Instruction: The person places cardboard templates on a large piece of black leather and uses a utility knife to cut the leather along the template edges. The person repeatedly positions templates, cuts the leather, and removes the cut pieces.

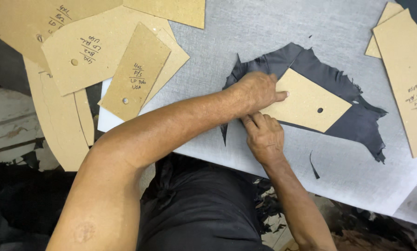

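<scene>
The left hand (257,90) lay flat, fingers spread, pinning the template (306,100) to the dark fabric (357,123) so it couldn't slip, while the right hand (264,135) closed against its edge.

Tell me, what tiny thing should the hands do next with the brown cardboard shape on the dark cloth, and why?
Probably keep the left hand pressing the tan cardboard pattern piece with the punched hole flat, and slide the right hand along its lower edge. The ragged dark grey fabric scrap lies loose beneath it on the grey table covering, so it could shift.
</scene>
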